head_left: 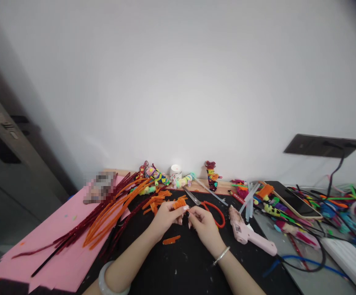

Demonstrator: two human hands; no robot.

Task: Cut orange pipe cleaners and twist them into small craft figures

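My left hand (166,217) is closed on a small orange bundle of pipe cleaner pieces (179,203), held above the black mat (184,262). My right hand (203,223) is beside it, its fingers pinched at the bundle's right end on something dark that I cannot make out. One short orange piece (171,240) lies on the mat just under my hands. More cut orange pieces (157,200) lie behind my left hand.
Red-handled scissors (209,208) and a pink glue gun (248,234) lie right of my hands. Long orange and dark red pipe cleaners (104,217) cross pink paper (58,241) on the left. Small figures (211,175), glue sticks (249,200), a phone (291,200) and tangled cables sit behind and right.
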